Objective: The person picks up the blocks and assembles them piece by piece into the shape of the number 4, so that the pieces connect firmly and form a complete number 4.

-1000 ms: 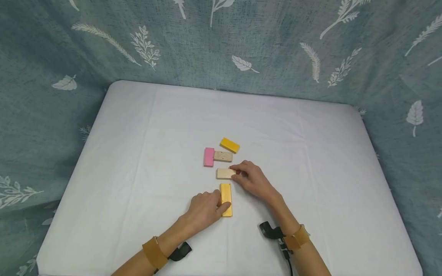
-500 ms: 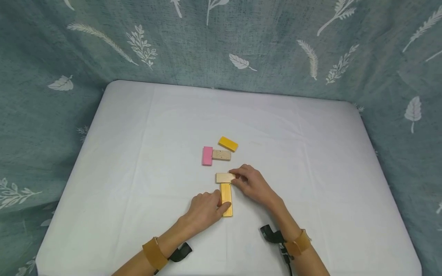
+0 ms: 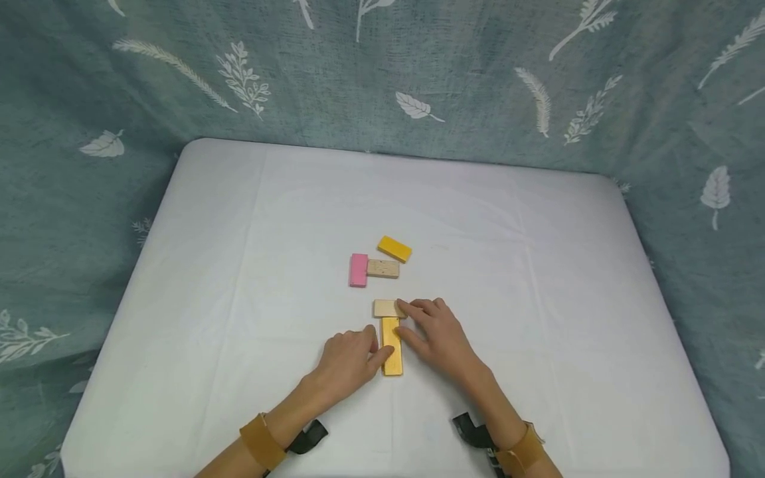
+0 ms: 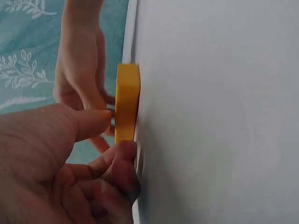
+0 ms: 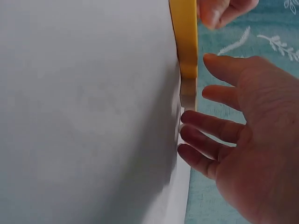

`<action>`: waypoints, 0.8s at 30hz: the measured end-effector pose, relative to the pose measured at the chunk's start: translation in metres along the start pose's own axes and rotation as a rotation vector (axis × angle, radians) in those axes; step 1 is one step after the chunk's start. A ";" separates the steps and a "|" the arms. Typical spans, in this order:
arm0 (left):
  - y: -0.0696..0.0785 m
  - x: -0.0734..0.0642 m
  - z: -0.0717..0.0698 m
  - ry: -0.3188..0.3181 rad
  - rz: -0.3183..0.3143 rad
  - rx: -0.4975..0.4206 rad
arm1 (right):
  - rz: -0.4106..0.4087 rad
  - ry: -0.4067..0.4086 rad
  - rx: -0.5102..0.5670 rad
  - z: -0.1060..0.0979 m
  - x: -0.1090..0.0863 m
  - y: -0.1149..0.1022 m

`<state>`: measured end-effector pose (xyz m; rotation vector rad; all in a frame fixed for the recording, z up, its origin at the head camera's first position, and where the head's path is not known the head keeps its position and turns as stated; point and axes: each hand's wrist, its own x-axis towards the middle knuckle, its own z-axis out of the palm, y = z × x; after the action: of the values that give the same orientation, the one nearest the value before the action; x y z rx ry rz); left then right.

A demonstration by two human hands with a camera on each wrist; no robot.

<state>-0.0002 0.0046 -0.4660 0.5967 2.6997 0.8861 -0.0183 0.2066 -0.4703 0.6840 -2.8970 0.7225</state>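
Observation:
A yellow wooden block [image 3: 392, 362] lies lengthwise on the white table. Across its far end sits a pale wooden block [image 3: 384, 308], so the two form a T. My left hand [image 3: 346, 362] is at the yellow block's left side, its thumb on the top face and its index finger bent at the edge; the left wrist view shows this thumb and index finger at the yellow block [image 4: 127, 102]. Over the pale block's right end hovers my right hand [image 3: 439, 335], fingers spread and loosely extended. In the right wrist view, its fingertips stand beside the pale block [image 5: 188, 93].
Farther back, a pink block [image 3: 358, 270] and a speckled tan block [image 3: 383, 268] meet at right angles. Another yellow block [image 3: 394, 249] lies slanted just behind them. A blue-green leaf-patterned curtain [image 3: 478, 86] surrounds the white-covered table [image 3: 269, 219].
The right hand brought the pale block toward the yellow one until they met, then loosened its fingers from it. The left thumb has drawn back slightly across the yellow block.

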 end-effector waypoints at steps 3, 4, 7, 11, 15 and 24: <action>-0.008 0.003 -0.006 0.061 -0.014 0.025 | -0.024 0.001 -0.042 0.001 -0.002 -0.003; -0.011 0.005 -0.007 0.078 -0.013 0.032 | -0.026 -0.001 -0.054 0.001 -0.002 -0.004; -0.017 0.012 -0.012 0.092 0.025 0.055 | -0.033 -0.013 -0.088 0.001 -0.004 -0.004; -0.022 0.021 -0.018 0.035 0.080 0.054 | -0.036 -0.033 -0.123 0.001 -0.005 -0.004; -0.023 0.027 -0.020 -0.025 0.099 0.053 | -0.040 -0.031 -0.143 0.001 -0.006 -0.004; -0.024 0.030 -0.019 -0.049 0.078 0.068 | -0.066 -0.005 -0.157 0.004 -0.006 -0.005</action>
<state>-0.0406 -0.0092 -0.4680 0.7335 2.6875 0.7908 -0.0101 0.2032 -0.4727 0.7587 -2.8811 0.4810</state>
